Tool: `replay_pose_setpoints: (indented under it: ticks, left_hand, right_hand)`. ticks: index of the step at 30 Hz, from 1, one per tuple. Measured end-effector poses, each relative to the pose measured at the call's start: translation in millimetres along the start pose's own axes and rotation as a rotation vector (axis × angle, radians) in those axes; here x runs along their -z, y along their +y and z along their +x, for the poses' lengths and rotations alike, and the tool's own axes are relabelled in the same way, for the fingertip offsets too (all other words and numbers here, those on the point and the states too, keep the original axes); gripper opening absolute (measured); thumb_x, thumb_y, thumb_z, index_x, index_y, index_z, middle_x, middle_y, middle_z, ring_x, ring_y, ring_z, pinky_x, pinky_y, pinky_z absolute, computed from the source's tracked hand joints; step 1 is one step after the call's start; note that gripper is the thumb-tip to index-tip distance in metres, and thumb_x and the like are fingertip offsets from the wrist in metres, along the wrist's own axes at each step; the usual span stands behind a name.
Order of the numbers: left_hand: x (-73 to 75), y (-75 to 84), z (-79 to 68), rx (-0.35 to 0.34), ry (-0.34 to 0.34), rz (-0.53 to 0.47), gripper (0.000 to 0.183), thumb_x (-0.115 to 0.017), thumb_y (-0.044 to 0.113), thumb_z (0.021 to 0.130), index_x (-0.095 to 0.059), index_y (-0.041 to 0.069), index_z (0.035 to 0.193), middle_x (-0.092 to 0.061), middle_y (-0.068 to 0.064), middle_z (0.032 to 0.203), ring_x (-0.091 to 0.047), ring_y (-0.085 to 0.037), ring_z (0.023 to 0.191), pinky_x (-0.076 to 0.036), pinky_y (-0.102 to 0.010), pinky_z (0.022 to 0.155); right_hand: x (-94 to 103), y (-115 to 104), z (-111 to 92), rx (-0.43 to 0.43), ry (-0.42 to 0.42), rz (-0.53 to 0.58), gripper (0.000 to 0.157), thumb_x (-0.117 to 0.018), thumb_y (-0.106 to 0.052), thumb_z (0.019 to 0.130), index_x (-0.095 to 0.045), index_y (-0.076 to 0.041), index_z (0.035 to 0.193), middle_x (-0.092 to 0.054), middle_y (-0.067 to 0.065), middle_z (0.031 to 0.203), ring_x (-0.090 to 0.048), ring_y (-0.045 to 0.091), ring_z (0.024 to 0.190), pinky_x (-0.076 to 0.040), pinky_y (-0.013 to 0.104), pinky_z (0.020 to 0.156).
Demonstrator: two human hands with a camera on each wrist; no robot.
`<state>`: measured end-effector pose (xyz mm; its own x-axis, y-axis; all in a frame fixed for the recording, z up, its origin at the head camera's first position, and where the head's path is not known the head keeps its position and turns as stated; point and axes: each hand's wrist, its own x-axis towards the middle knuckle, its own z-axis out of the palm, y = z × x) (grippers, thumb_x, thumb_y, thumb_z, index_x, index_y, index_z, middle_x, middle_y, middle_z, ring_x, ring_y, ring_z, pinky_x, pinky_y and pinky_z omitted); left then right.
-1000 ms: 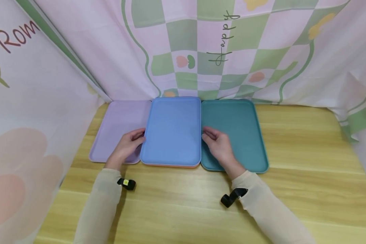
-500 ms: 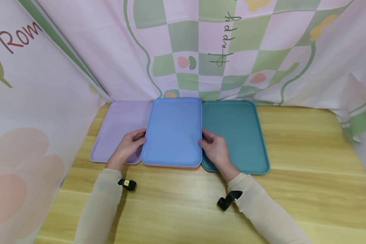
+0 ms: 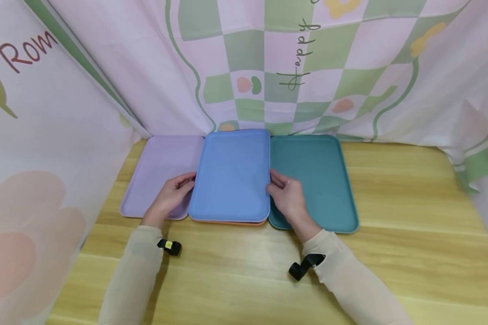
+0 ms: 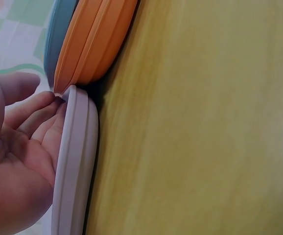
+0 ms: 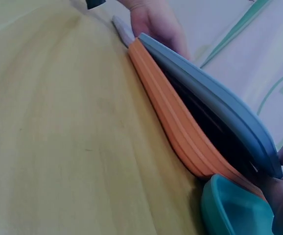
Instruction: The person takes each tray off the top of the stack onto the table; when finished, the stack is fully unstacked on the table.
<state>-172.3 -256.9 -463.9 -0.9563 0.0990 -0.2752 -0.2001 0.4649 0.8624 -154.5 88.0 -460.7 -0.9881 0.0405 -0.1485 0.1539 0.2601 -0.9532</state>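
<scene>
A blue tray (image 3: 232, 176) lies over an orange tray (image 5: 176, 117), its right side raised so a dark gap shows between them in the right wrist view. My right hand (image 3: 288, 198) pinches the blue tray's right edge, thumb on top and fingers beneath. At the opposite edge is my left hand (image 3: 171, 194), over the purple tray (image 3: 156, 171). In the left wrist view its fingertips (image 4: 51, 98) reach the edge where the trays meet, while the thumb stands apart. Whether the orange rim is one tray or two stacked, I cannot tell.
A teal tray (image 3: 313, 180) lies flat to the right, under my right forearm's reach. The wooden table (image 3: 410, 203) extends to the front and right. A patterned curtain (image 3: 244, 58) hangs directly behind the trays, with another at the left.
My right hand has moved left from beside the blue tray and taken hold of its right edge. That side has risen slightly, uncovering more of the orange rim. The left hand stays nearly still.
</scene>
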Motion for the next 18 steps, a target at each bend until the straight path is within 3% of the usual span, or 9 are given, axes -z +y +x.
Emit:
replay_pose_setpoints:
  ticks: [7,12,15,18]
  left_hand:
    - [0.2,-0.7,1.0,-0.008,0.006,-0.022,0.05,-0.056,0.02,0.114,-0.05,0.008,0.162,-0.049,-0.018,0.167,-0.044,-0.035,0.158,-0.041,-0.049,0.129]
    - [-0.2,-1.5,0.6,-0.011,0.002,-0.033,0.05,-0.056,0.016,0.114,-0.049,0.007,0.162,-0.052,-0.019,0.164,-0.048,-0.036,0.155,-0.043,-0.05,0.128]
    - [-0.3,-1.9,0.8,-0.026,0.003,-0.023,0.05,-0.056,0.014,0.113,-0.05,0.006,0.162,-0.054,-0.02,0.163,-0.049,-0.036,0.154,-0.042,-0.05,0.128]
    - [-0.4,-1.7,1.0,-0.04,0.002,-0.012,0.049,-0.055,0.013,0.113,-0.05,0.005,0.161,-0.054,-0.021,0.162,-0.05,-0.037,0.153,-0.042,-0.051,0.128]
  right_hand:
    - [7.2,1.7,-1.2,-0.045,0.008,0.1,0.056,-0.067,-0.007,0.098,-0.059,-0.004,0.153,-0.063,0.014,0.153,-0.061,0.026,0.144,-0.056,0.028,0.109]
    - [10.7,4.3,-2.4,-0.101,0.011,0.193,0.049,-0.069,-0.004,0.1,-0.063,0.001,0.149,-0.066,0.021,0.149,-0.065,0.029,0.139,-0.061,0.016,0.089]
    - [13.2,5.2,-2.9,-0.139,0.017,0.255,0.047,-0.067,-0.002,0.102,-0.063,0.002,0.148,-0.065,0.023,0.148,-0.071,0.019,0.128,-0.061,0.014,0.076]
    - [16.3,5.8,-4.0,-0.161,0.023,0.312,0.047,-0.064,-0.001,0.104,-0.061,0.004,0.15,-0.062,0.024,0.151,-0.073,0.003,0.111,-0.061,0.014,0.074]
